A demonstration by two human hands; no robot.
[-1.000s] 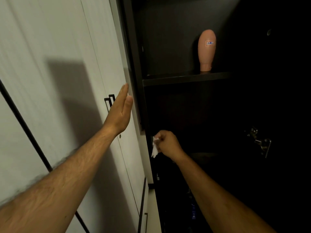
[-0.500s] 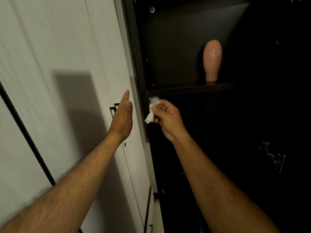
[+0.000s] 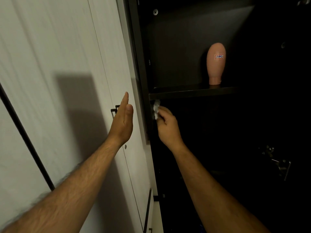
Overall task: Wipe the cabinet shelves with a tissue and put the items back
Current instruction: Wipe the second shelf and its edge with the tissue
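A crumpled white tissue point(image 3: 156, 109) is pinched in my right hand point(image 3: 167, 127), held against the dark cabinet's left inner wall just under the front edge of a dark shelf point(image 3: 191, 93). On that shelf stands a peach-coloured, egg-shaped item point(image 3: 216, 63) with a small label. My left hand point(image 3: 122, 122) is flat with straight fingers against the white cabinet door point(image 3: 67, 81) beside the opening. The space below the shelf is too dark to make out.
A black door handle point(image 3: 114, 111) shows behind my left hand. A metal hinge point(image 3: 277, 163) sits on the cabinet's right inner side. A screw head point(image 3: 155, 12) marks the upper left wall. A black strip point(image 3: 25, 137) crosses the white panel at left.
My right hand rose with the tissue from lower in the cabinet to just under the shelf's front edge, then stayed near there. My left hand stayed flat on the door.
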